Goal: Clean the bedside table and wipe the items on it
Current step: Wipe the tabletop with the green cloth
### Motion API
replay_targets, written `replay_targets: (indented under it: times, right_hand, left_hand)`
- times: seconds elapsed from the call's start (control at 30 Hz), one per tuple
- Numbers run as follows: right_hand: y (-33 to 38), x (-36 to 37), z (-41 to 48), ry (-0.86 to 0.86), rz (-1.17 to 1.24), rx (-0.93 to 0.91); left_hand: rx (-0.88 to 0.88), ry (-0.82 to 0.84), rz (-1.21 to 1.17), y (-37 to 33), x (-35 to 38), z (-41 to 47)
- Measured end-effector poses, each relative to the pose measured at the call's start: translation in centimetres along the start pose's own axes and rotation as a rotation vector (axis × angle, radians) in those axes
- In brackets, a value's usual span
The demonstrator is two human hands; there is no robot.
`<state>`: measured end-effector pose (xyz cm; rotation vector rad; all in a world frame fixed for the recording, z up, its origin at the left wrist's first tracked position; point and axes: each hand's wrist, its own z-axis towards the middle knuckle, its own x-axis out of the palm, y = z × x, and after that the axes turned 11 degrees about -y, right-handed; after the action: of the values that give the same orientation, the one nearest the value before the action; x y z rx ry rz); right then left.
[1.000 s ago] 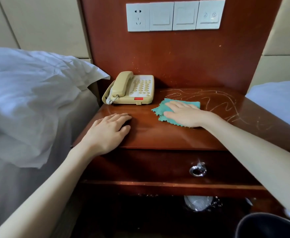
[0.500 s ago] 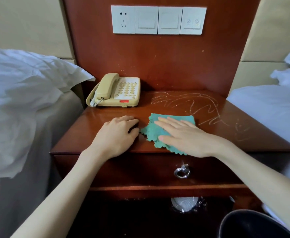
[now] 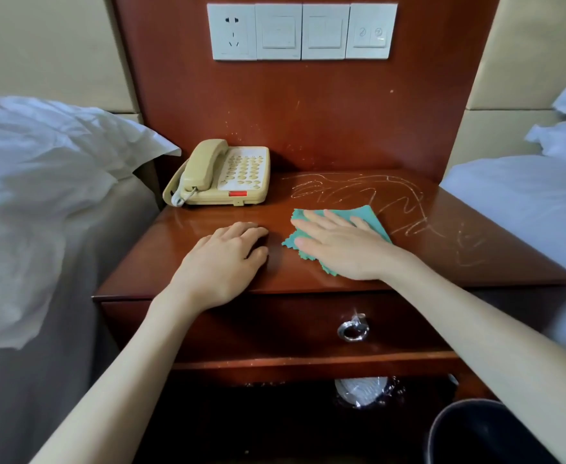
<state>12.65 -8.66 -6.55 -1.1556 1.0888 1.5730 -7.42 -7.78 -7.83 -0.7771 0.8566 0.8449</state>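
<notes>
The reddish wooden bedside table [image 3: 476, 262] stands between two beds. A teal cloth [image 3: 370, 217] lies flat on its top near the middle. My right hand [image 3: 342, 246] presses on the cloth with straight, spread fingers and covers most of it. Just left of the cloth, my left hand [image 3: 224, 259] rests palm down near the table's front edge, fingers lightly bent. A beige telephone [image 3: 221, 174] sits at the back left of the top. Pale scribble marks [image 3: 405, 209] cover the top's right half, beyond the cloth.
A bed with a white pillow [image 3: 40, 195] is on the left, another bed [image 3: 526, 209] on the right. The drawer has a metal ring pull [image 3: 353, 329]. A dark bin [image 3: 482, 433] stands at the lower right. A wall panel of switches [image 3: 301, 31] is above.
My right hand has slid the cloth from near the telephone toward the front of the table. The left hand has stayed resting on the top. The camera view has shifted right.
</notes>
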Motion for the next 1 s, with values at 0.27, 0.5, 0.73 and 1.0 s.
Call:
replay_targets:
  times: [0.27,0.5,0.73,1.0]
  right_hand:
    - [-4.4,-1.4,-4.1,0.042,0.000,0.047]
    - [-6.5,-1.8,-5.0,-0.013,-0.066,0.203]
    - [-2.6,-0.5,-7.0,-0.105,-0.021,0.009]
    - [-5.3,-1.1,-8.8,-0.156,-0.026,0.033]
  left_hand:
    - [0.000,0.011,-0.010,0.3,0.1,0.1]
    - [-0.020,-0.062,-0.021,-0.4,-0.2,-0.2]
    - [-0.009,-0.166,-0.077,-1.6,-0.8,-0.6]
    - [0.116,-0.132,-0.064,-5.6,0.8,0.3]
